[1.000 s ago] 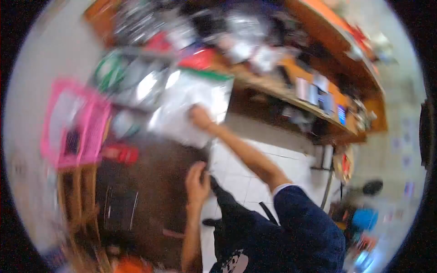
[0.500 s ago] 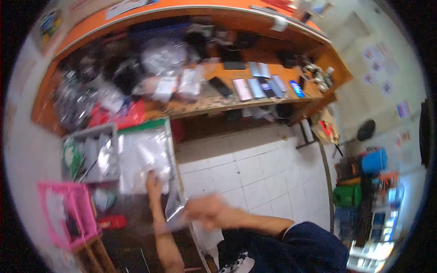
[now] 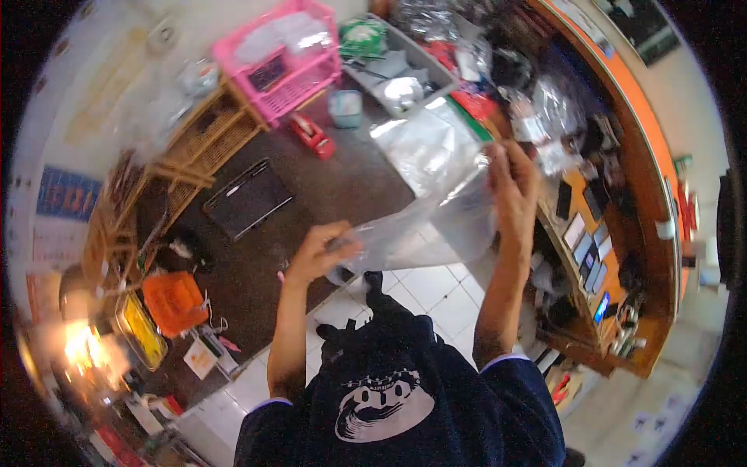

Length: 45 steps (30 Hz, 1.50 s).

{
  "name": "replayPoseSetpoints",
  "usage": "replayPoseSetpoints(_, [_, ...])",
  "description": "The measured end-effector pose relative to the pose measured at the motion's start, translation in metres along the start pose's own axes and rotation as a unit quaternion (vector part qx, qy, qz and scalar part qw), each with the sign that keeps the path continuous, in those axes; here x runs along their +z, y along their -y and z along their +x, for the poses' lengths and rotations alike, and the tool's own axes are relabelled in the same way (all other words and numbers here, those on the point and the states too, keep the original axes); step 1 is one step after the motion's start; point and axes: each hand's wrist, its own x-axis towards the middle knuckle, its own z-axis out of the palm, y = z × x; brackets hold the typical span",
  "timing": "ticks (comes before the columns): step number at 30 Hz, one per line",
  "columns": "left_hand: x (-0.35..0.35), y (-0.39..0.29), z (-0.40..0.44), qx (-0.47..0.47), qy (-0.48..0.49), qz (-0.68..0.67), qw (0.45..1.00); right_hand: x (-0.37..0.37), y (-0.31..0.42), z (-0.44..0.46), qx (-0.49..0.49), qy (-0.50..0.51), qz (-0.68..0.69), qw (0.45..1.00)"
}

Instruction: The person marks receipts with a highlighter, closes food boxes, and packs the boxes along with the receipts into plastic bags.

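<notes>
A clear plastic bag (image 3: 424,233) is stretched between my two hands in front of my body. My left hand (image 3: 319,251) is closed on its left end, above the edge of the dark table. My right hand (image 3: 513,175) pinches its upper right part, higher and farther forward. Behind the bag, a stack of clear plastic bags (image 3: 420,148) with a green edge lies on the table corner, partly covered by the held bag.
A grey bin (image 3: 432,66), a pink basket (image 3: 288,93), a blue-lidded tub (image 3: 345,109) and a red tape dispenser (image 3: 313,136) stand at the back. A black tablet-like object (image 3: 249,198) lies left. Phones (image 3: 583,245) rest on the wooden shelf at right.
My left hand has left the stack of bags. Both hands now hold one bag spread between them, and the view has turned toward the left side of the table.
</notes>
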Motion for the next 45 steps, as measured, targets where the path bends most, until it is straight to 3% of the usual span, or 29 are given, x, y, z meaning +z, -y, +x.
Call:
replayPoseSetpoints(2, [-0.019, 0.023, -0.03, 0.0, -0.063, -0.055, 0.997, 0.007, -0.006, -0.005, -0.007, -0.009, -0.008, 1.0])
replayPoseSetpoints(3, [-0.019, 0.049, -0.039, 0.101, -0.23, -0.322, 0.913, 0.012, -0.02, -0.011, 0.024, -0.02, 0.064, 0.997])
replayPoseSetpoints(4, [-0.02, 0.064, -0.047, 0.198, -0.366, -0.551, 0.723, 0.02, -0.033, -0.015, 0.057, -0.032, 0.134, 0.989])
replayPoseSetpoints(5, [-0.014, 0.064, -0.053, 0.203, -0.376, -0.55, 0.718, 0.029, -0.044, -0.022, 0.056, -0.021, 0.135, 0.989])
replayPoseSetpoints(8, [0.03, 0.049, -0.041, 0.169, -0.082, -0.758, 0.625, 0.054, -0.079, -0.039, 0.044, -0.028, 0.192, 0.98])
replayPoseSetpoints(10, [0.046, 0.05, -0.041, 0.092, -0.071, -0.677, 0.727, 0.054, -0.102, -0.05, 0.062, -0.012, 0.196, 0.979])
replayPoseSetpoints(11, [0.051, 0.062, -0.04, 0.058, -0.078, -0.578, 0.811, 0.05, -0.116, -0.054, 0.082, -0.003, 0.198, 0.977])
replayPoseSetpoints(12, [0.055, 0.077, -0.039, 0.06, -0.083, -0.58, 0.808, 0.045, -0.137, -0.054, 0.079, -0.015, 0.148, 0.986])
replayPoseSetpoints(13, [0.059, 0.093, -0.04, 0.018, -0.141, -0.465, 0.874, 0.037, -0.163, -0.053, 0.08, -0.005, 0.148, 0.986])
replayPoseSetpoints(14, [0.061, 0.102, -0.046, -0.027, -0.203, -0.342, 0.917, 0.03, -0.189, -0.053, 0.014, -0.033, -0.003, 0.999])
replayPoseSetpoints(15, [0.064, 0.102, -0.052, -0.028, -0.226, -0.343, 0.911, 0.033, -0.204, -0.057, -0.057, -0.054, -0.147, 0.986])
replayPoseSetpoints(17, [0.075, 0.097, -0.059, -0.054, -0.31, -0.269, 0.91, 0.038, -0.177, -0.081, -0.206, -0.028, -0.467, 0.86])
replayPoseSetpoints(18, [0.083, 0.1, -0.06, -0.089, -0.335, -0.258, 0.902, 0.063, -0.136, -0.105, -0.14, 0.002, -0.439, 0.888])
replayPoseSetpoints(19, [0.092, 0.101, -0.06, -0.125, -0.357, -0.247, 0.892, 0.078, -0.159, -0.122, -0.119, 0.058, -0.314, 0.94])
replayPoseSetpoints(21, [0.108, 0.123, -0.064, -0.087, -0.346, -0.14, 0.924, 0.124, -0.131, -0.176, -0.077, 0.269, -0.149, 0.948])
replayPoseSetpoints(22, [0.111, 0.123, -0.072, -0.093, -0.363, -0.138, 0.917, 0.14, -0.131, -0.193, -0.08, 0.285, -0.139, 0.945])
replayPoseSetpoints(24, [0.12, 0.122, -0.092, -0.035, -0.335, -0.51, 0.792, 0.159, -0.137, -0.222, 0.048, 0.303, -0.074, 0.949])
replayPoseSetpoints(27, [0.114, 0.134, -0.14, -0.042, -0.318, -0.599, 0.734, 0.176, -0.144, -0.246, 0.069, 0.348, -0.092, 0.93])
replayPoseSetpoints(29, [0.127, 0.166, -0.15, -0.047, -0.372, -0.573, 0.728, 0.184, -0.158, -0.251, -0.001, 0.364, -0.018, 0.931])
replayPoseSetpoints(30, [0.124, 0.165, -0.164, -0.049, -0.372, -0.406, 0.833, 0.185, -0.161, -0.251, -0.063, 0.325, -0.079, 0.94])
replayPoseSetpoints(33, [0.128, 0.166, -0.179, -0.035, -0.42, -0.42, 0.804, 0.197, -0.189, -0.253, -0.189, 0.315, -0.163, 0.916])
replayPoseSetpoints(34, [0.122, 0.163, -0.19, -0.038, -0.442, -0.308, 0.842, 0.208, -0.178, -0.267, -0.195, 0.329, -0.15, 0.912])
replayPoseSetpoints(35, [0.114, 0.161, -0.199, -0.044, -0.456, -0.191, 0.868, 0.218, -0.167, -0.278, -0.145, 0.347, -0.125, 0.918])
replayPoseSetpoints(37, [0.119, 0.192, -0.194, -0.022, -0.522, -0.227, 0.822, 0.227, -0.148, -0.304, -0.094, 0.371, -0.1, 0.919])
replayPoseSetpoints(39, [0.103, 0.201, -0.212, 0.007, -0.574, -0.261, 0.776, 0.236, -0.138, -0.323, 0.163, 0.404, 0.176, 0.883])
replayPoseSetpoints(41, [0.078, 0.189, -0.254, -0.107, -0.648, 0.026, 0.753, 0.225, -0.146, -0.311, 0.271, 0.414, 0.363, 0.79])
replayPoseSetpoints(42, [0.075, 0.234, -0.255, -0.03, -0.663, -0.109, 0.74, 0.223, -0.119, -0.317, 0.326, 0.374, 0.377, 0.782])
replayPoseSetpoints(44, [0.064, 0.199, -0.269, 0.001, -0.666, -0.444, 0.6, 0.222, -0.102, -0.321, 0.378, 0.322, 0.381, 0.78])
replayPoseSetpoints(45, [0.063, 0.204, -0.281, 0.052, -0.628, -0.477, 0.613, 0.215, -0.11, -0.316, 0.435, 0.293, 0.423, 0.739])
